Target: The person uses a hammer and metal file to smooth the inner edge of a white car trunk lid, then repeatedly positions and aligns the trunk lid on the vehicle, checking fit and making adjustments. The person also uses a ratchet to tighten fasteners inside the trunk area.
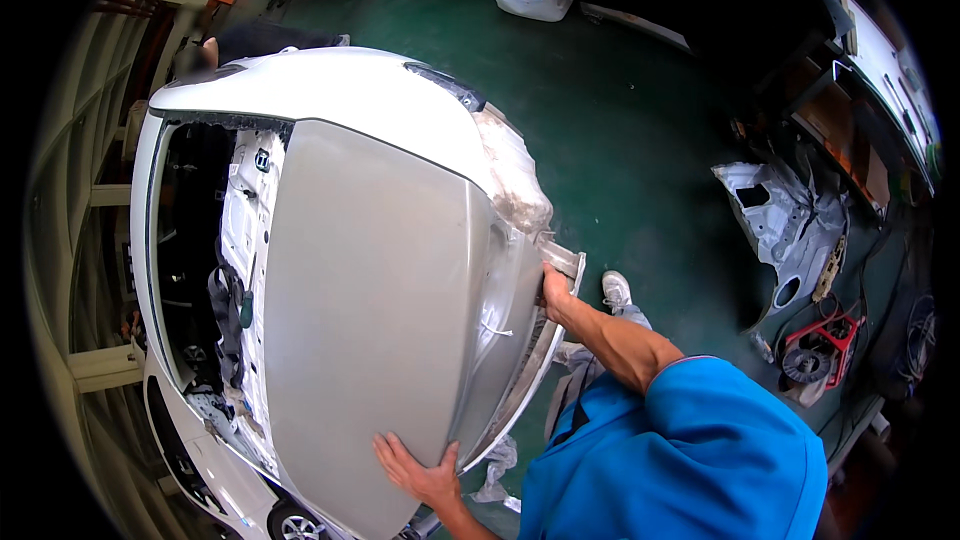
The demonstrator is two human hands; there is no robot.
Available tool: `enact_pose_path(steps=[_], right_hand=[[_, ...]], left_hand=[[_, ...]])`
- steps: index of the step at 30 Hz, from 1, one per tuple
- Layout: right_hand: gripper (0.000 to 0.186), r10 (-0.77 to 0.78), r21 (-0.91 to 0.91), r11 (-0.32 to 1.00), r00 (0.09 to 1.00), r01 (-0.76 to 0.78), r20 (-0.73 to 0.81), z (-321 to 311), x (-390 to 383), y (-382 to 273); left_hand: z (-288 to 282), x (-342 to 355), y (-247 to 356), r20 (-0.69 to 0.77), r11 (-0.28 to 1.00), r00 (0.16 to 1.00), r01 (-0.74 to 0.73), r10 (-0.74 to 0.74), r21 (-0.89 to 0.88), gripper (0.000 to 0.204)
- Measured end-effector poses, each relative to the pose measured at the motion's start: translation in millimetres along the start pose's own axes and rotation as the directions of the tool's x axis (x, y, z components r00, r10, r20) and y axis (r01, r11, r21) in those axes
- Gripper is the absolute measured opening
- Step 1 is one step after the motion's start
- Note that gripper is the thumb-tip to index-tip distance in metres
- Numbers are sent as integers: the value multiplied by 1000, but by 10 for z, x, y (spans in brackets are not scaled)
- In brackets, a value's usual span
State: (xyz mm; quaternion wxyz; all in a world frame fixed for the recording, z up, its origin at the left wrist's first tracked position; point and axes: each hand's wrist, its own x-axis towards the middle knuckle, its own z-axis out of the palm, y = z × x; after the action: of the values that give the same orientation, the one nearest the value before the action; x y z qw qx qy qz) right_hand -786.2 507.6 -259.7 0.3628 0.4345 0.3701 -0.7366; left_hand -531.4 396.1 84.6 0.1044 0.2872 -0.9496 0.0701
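Observation:
A matte grey-beige trunk lid (370, 320) sits at the back of a white car body (350, 80). My left hand (420, 475) lies on the lid near its lower corner, fingers spread and thumb apart. Farther along, my right hand (556, 292) is at the rear edge of the lid, its fingers closed around that edge and partly hidden. Beside it runs a pale, dusty rear panel edge (568, 265). A white strip (495, 331) sticks out from the recess in the lid's rear face.
Across the car, another person's dark sleeve (270, 40) shows. A second white car (190, 460) stands at the lower left. On the green floor (620, 140), to the right, lie a cut silver body panel (780, 220) and a red-framed reel (820, 350). Crumpled plastic (497, 468) hangs below the bumper area.

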Motion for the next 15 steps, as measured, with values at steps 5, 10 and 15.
enact_pose_path(steps=[5, 10, 15], right_hand=[[44, 8, -30, 1000, 988, -3, 154, -50, -143, -53], [42, -15, -40, 999, 987, 22, 161, -151, 168, -39], [43, -19, -23, 1000, 997, 21, 70, -51, 6, 17]], left_hand=[[-23, -26, -33, -3, 1000, 1000, 18, -18, -20, 109], [-27, -38, -162, -39, 997, 999, -9, 6, -80, 106], [-59, -329, -410, -32, 989, 994, 100, -104, -105, 106]])
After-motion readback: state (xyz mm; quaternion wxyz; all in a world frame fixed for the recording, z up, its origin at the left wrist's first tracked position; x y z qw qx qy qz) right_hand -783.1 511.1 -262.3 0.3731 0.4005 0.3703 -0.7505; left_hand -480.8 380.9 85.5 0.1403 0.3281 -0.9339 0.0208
